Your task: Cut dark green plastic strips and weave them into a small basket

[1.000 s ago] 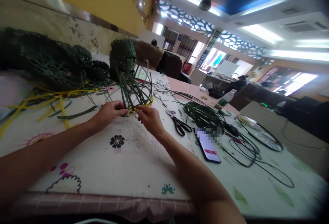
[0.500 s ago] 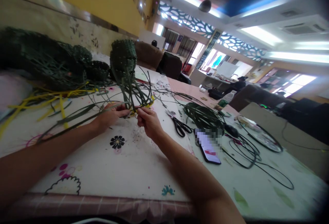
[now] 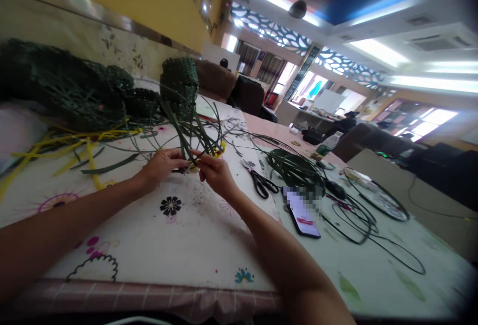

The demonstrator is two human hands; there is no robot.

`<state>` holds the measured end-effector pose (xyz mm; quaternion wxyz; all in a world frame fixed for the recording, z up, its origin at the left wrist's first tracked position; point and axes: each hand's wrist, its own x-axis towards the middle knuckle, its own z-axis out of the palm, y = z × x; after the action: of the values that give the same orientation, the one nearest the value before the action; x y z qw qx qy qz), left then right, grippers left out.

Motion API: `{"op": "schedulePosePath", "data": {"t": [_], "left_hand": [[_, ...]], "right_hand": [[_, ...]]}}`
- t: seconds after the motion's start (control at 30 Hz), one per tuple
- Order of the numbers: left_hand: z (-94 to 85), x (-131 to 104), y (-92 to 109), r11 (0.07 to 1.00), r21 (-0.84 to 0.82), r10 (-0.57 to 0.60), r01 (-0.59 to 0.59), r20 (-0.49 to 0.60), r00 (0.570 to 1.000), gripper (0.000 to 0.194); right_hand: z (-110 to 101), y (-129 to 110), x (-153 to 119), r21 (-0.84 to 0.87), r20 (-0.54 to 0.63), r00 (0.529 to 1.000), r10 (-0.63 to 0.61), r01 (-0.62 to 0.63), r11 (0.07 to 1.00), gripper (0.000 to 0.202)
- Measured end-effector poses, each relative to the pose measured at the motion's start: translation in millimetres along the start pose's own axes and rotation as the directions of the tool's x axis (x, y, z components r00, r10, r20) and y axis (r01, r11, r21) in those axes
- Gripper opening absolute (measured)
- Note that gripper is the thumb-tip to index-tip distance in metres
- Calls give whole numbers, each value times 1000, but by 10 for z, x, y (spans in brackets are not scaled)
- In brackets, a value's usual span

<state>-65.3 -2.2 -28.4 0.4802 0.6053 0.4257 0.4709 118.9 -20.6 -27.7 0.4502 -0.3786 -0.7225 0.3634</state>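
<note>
Both hands meet at a small piece of weaving with yellow strips (image 3: 221,149) along its edge and long dark green strips (image 3: 203,136) fanning up and away from it. My left hand (image 3: 164,165) is closed at its left side, thumb and fingers pinching the edge. My right hand (image 3: 214,170) pinches the near edge just to the right, its fingers bent around the strips. The exact strip between each set of fingertips is partly hidden. Behind the weaving stands a tall dark green woven basket (image 3: 179,83).
More dark green baskets (image 3: 63,86) and loose yellow strips (image 3: 89,153) lie on the left. To the right are black-handled scissors (image 3: 261,183), a phone (image 3: 302,213), a coil of green strip (image 3: 295,165), a plastic bottle (image 3: 330,143) and looped cable (image 3: 369,220).
The long green strip that ran left along my left forearm no longer lies there. The green strips above the weaving have shifted, and its yellow edge shows more. Both hands stay nearly in place.
</note>
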Motion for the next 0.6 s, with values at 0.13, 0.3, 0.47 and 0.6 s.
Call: {"op": "schedulePosePath", "data": {"t": [0.13,0.3,0.47,0.6], "left_hand": [[34,-16,-14,1000,-12,-9,10,92,996,16],[32,-24,-33,1000,9,-6,5,71,997,17],[36,-35,30,999,33,12,-14,73,997,15],[79,-50,39,999,41,-7,1,141,990,12]], "right_hand": [[-72,-100,8,-489,32,997,-75,81,868,44],[-103,-149,8,-587,38,998,-51,63,807,40],[-124,-155,16,-192,16,999,28,-24,981,35],[-129,-193,20,-247,-84,996,0,-20,969,30]]}}
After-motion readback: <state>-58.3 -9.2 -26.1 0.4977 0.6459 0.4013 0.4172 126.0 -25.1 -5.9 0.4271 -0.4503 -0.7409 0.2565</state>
